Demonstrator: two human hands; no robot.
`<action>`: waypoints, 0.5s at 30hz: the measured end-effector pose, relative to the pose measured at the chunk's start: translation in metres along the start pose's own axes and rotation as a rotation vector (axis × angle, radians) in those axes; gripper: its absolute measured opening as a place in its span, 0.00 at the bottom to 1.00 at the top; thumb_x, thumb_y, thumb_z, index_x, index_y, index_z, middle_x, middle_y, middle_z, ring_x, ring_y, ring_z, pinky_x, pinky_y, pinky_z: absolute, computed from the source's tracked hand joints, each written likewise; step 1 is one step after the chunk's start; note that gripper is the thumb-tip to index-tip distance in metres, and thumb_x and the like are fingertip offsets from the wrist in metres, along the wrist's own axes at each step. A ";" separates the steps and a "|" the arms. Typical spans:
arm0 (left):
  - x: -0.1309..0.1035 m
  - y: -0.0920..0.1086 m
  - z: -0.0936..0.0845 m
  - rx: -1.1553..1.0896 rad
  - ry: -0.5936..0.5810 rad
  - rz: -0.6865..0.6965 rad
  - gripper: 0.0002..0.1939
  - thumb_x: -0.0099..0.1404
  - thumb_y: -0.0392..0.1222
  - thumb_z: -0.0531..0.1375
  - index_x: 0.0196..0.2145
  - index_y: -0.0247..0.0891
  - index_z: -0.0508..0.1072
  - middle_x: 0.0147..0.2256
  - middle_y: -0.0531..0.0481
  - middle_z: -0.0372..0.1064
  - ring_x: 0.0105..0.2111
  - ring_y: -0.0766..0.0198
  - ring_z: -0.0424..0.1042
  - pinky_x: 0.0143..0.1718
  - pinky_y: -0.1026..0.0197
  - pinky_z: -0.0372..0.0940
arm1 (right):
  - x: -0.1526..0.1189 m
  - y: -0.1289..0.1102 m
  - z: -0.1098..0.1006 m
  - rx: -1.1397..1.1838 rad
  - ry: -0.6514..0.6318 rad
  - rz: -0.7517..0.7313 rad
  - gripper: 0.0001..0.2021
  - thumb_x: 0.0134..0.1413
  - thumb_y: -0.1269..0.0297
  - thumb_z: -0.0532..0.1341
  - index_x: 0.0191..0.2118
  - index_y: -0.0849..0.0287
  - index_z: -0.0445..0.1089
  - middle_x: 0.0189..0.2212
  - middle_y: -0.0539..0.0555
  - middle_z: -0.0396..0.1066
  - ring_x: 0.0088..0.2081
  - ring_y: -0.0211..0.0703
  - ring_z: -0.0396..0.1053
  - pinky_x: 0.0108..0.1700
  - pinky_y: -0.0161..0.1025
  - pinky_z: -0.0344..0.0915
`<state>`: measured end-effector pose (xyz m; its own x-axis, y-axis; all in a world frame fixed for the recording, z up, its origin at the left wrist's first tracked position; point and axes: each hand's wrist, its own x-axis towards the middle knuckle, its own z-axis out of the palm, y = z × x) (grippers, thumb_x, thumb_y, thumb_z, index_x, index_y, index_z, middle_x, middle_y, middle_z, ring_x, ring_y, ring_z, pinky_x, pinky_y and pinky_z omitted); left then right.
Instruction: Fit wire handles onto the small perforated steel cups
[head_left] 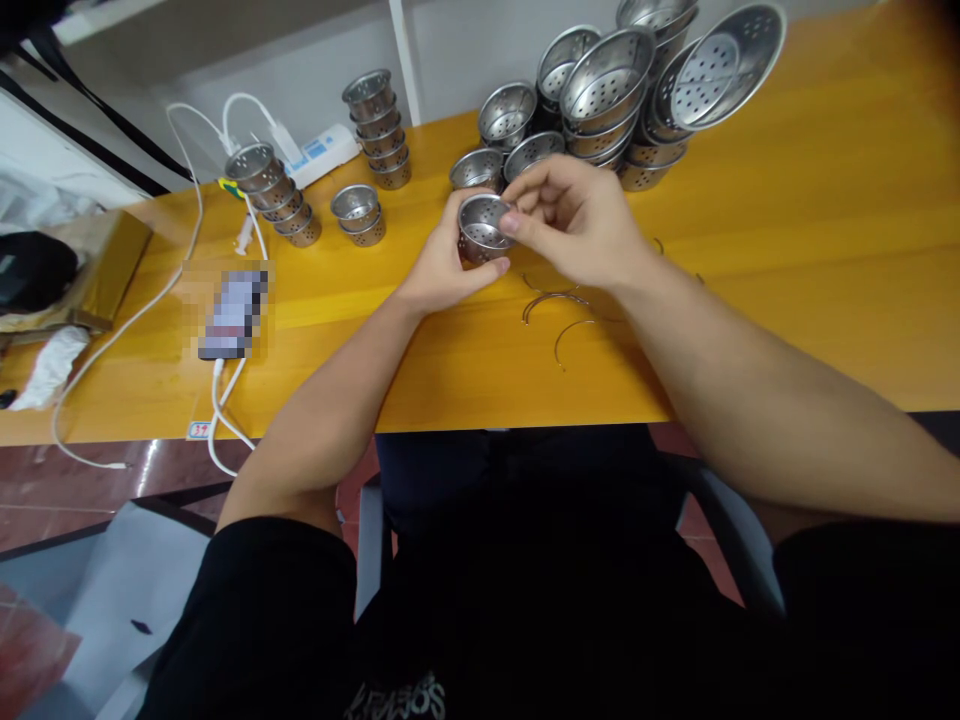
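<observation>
My left hand point(448, 262) is wrapped round a small perforated metal cup point(484, 228), held just above the wooden table. The cup's mouth faces up towards me. My right hand point(574, 215) is at the cup's right rim, with thumb and forefinger pinched together; what lies between them is too small to make out. Thin curved metal wires point(555, 297) lie on the table below my right hand. Behind my hands stand more perforated cups, among them a small one point(477, 170) close to the held cup.
Stacked cups point(382, 130) and a leaning stack point(274, 195) stand at the back left, near a short stack point(358, 214). A phone point(234, 313), white cables and a power strip point(324, 155) lie left. Large metal baskets point(609, 85) crowd the back right of the table point(825, 220).
</observation>
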<state>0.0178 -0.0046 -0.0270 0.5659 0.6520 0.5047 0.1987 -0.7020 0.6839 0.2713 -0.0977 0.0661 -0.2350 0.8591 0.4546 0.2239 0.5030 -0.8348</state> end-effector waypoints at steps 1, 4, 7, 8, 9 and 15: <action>0.000 -0.003 0.000 0.007 0.009 0.003 0.52 0.85 0.77 0.72 0.88 0.48 0.58 0.75 0.36 0.72 0.76 0.39 0.81 0.83 0.34 0.77 | 0.000 0.001 -0.001 -0.028 0.034 -0.026 0.28 0.69 0.23 0.84 0.50 0.40 0.83 0.48 0.58 0.88 0.44 0.63 0.81 0.47 0.64 0.85; 0.003 -0.013 0.001 0.050 0.039 0.041 0.56 0.86 0.83 0.68 0.91 0.50 0.51 0.77 0.36 0.70 0.78 0.39 0.80 0.83 0.35 0.76 | -0.002 0.001 -0.006 -0.152 0.074 -0.121 0.19 0.77 0.33 0.82 0.49 0.41 0.85 0.51 0.61 0.86 0.45 0.63 0.81 0.50 0.64 0.85; 0.004 -0.015 0.001 0.076 0.076 0.056 0.56 0.85 0.81 0.70 0.90 0.50 0.52 0.76 0.35 0.72 0.78 0.37 0.82 0.84 0.33 0.76 | -0.003 0.002 -0.011 -0.248 0.049 -0.146 0.11 0.77 0.44 0.83 0.47 0.41 0.87 0.54 0.62 0.86 0.50 0.66 0.82 0.51 0.65 0.86; 0.005 -0.012 0.001 0.080 0.089 0.046 0.55 0.85 0.80 0.72 0.89 0.49 0.54 0.75 0.35 0.73 0.77 0.37 0.83 0.83 0.33 0.77 | -0.003 0.002 -0.012 -0.264 0.035 -0.145 0.09 0.77 0.48 0.82 0.47 0.41 0.88 0.56 0.62 0.86 0.51 0.66 0.82 0.51 0.64 0.86; 0.005 -0.009 0.001 0.082 0.100 0.033 0.55 0.85 0.78 0.72 0.89 0.49 0.55 0.75 0.35 0.74 0.77 0.37 0.83 0.83 0.33 0.77 | -0.003 0.003 -0.013 -0.274 0.022 -0.152 0.06 0.77 0.52 0.82 0.48 0.41 0.88 0.57 0.62 0.86 0.51 0.65 0.82 0.51 0.63 0.86; 0.004 -0.006 -0.002 0.071 0.064 0.036 0.56 0.84 0.82 0.70 0.89 0.49 0.54 0.75 0.34 0.74 0.76 0.38 0.83 0.83 0.34 0.77 | -0.004 0.006 -0.012 -0.245 -0.056 -0.176 0.06 0.76 0.53 0.83 0.51 0.40 0.90 0.61 0.61 0.84 0.51 0.64 0.82 0.59 0.68 0.87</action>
<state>0.0167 0.0027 -0.0279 0.5215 0.6415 0.5626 0.2364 -0.7422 0.6271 0.2845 -0.0974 0.0630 -0.3409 0.7538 0.5618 0.3947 0.6571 -0.6422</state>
